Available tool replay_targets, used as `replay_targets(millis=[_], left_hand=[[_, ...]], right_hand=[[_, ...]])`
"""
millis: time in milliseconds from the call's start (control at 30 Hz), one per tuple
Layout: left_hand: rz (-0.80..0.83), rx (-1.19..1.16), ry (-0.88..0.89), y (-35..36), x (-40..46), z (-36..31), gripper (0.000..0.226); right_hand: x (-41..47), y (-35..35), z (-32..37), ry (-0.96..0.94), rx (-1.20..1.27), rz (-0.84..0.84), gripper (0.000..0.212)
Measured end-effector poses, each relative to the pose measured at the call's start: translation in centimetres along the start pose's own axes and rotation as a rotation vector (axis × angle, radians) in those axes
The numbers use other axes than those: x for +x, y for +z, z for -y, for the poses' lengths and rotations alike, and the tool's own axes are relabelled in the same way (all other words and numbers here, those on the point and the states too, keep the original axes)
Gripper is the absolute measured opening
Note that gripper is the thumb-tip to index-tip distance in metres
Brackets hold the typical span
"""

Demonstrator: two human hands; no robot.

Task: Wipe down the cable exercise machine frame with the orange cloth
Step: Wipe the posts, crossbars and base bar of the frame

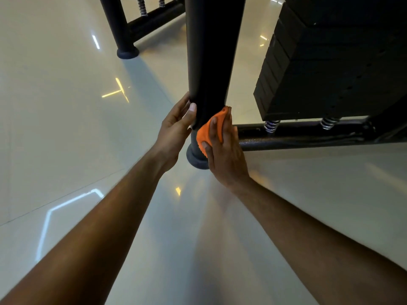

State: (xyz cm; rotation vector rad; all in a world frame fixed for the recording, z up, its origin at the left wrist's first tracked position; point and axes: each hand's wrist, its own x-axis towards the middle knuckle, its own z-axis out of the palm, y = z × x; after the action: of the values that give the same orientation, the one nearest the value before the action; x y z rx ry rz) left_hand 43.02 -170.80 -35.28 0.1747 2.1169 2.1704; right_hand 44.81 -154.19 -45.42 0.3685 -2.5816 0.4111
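The right grip (222, 148) is pressing the orange cloth (208, 130) flat against the lower part of the black upright post (211, 53), its fingers lying fairly straight over the cloth with the thumb curling round the cloth's lower edge. The cloth is showing as a bright orange bunched pad with a ribbed or waffled texture, peeking out on the left of the palm and at the fingertips. The left grip (176, 126) is wrapping round the same post from the other side, thumb laid on the front face and fingers curling behind it, holding it just above the cloth's level. The post is looking matte black and smooth, widening toward the camera and ending below the hands in a rounded dark foot (197, 157) sitting on the floor (66, 128). A black horizontal bar (297, 137) is running off to the right from the post's base, carrying two coiled springs (272, 125) under a black weight stack (330, 62). A second footed post (120, 29) is standing farther back on the glossy pale floor, which is reflecting ceiling lights.
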Motion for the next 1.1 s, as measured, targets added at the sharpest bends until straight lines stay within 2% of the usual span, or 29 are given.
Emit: replay_targets(millis=[200, 300, 467, 567, 633, 733, 800, 933, 1033, 1100], left_hand=[[-0.047, 0.015, -0.040, 0.7, 0.2, 1.0, 0.041], [-0.039, 0.010, -0.051, 1.0, 0.1, 1.5, 0.047], [-0.036, 0.009, -0.038, 1.2, 0.1, 2.6, 0.052], [-0.058, 0.009, -0.027, 1.4, 0.1, 3.1, 0.056], [-0.059, 0.025, -0.010, 1.5, 0.2, 3.4, 0.058], [-0.047, 0.041, 0.016, 1.5, 0.4, 3.8, 0.062], [-0.059, 0.047, 0.030, 1.5, 0.4, 4.0, 0.064], [-0.095, 0.062, 0.030, 2.4, 0.1, 4.5, 0.066], [-0.097, 0.101, 0.047, 3.2, -0.5, 5.4, 0.072], [-0.098, 0.136, 0.064, 3.5, -0.7, 6.1, 0.075]], right_hand=[[1.5, 0.8, 2.0, 0.182, 0.131, -0.088, 0.081], [0.8, 1.3, 1.1, 0.101, 0.057, -0.059, 0.084], [-2.0, 1.7, -3.4, -0.070, -0.168, 0.102, 0.093], [-2.7, 0.6, -5.9, -0.105, -0.253, 0.121, 0.093], [-3.2, -0.5, -7.1, -0.047, -0.266, 0.106, 0.091], [-3.4, -1.9, -8.3, 0.134, -0.272, 0.107, 0.078], [-2.9, -1.8, -7.2, 0.196, -0.216, 0.104, 0.074], [-1.9, -0.1, -4.0, 0.040, -0.117, 0.173, 0.073], [-1.9, -1.0, -6.6, -0.063, -0.179, 0.178, 0.069], [-2.6, -2.3, -9.0, -0.039, -0.281, 0.165, 0.069]])
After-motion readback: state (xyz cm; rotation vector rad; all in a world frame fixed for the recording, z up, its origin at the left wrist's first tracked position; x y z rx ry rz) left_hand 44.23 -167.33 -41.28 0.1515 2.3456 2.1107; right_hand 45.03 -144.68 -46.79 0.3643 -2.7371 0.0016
